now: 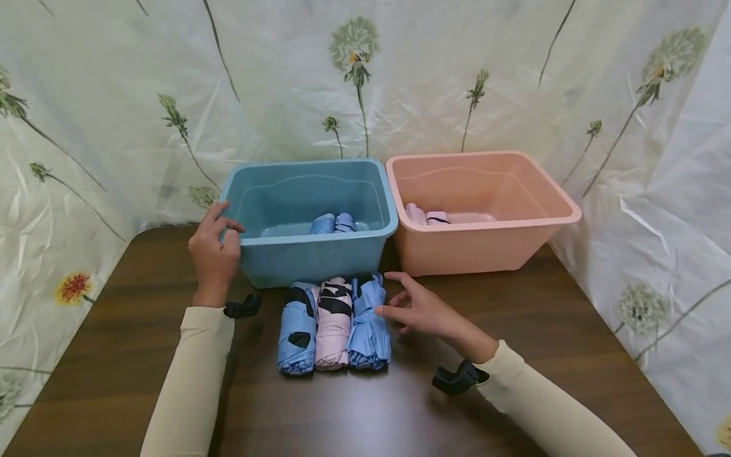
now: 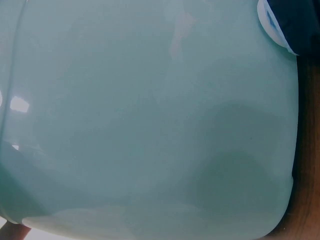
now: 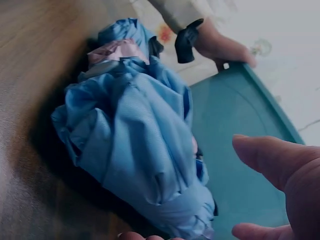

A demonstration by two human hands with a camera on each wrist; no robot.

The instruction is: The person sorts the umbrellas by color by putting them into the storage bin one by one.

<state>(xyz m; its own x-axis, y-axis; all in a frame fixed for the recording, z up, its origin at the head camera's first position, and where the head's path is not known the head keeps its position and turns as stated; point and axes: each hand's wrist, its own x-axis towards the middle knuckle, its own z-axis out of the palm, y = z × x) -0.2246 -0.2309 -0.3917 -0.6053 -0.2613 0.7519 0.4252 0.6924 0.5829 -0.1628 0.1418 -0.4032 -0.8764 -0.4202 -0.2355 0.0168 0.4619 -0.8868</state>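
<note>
Three folded umbrellas lie side by side on the table: a blue one with black patches, a pink one with black marks in the middle, and a plain blue one on the right. My right hand is beside the plain blue umbrella, fingers spread and holding nothing; whether the thumb touches it I cannot tell. In the right wrist view, that umbrella's pleated cloth fills the middle. With fingers curled over the rim, my left hand holds the front left corner of the blue bin.
Two blue rolled bundles lie inside the blue bin. Against its right side stands a pink bin with two small pink bundles inside. Behind the dark wooden table hangs a flower-print curtain.
</note>
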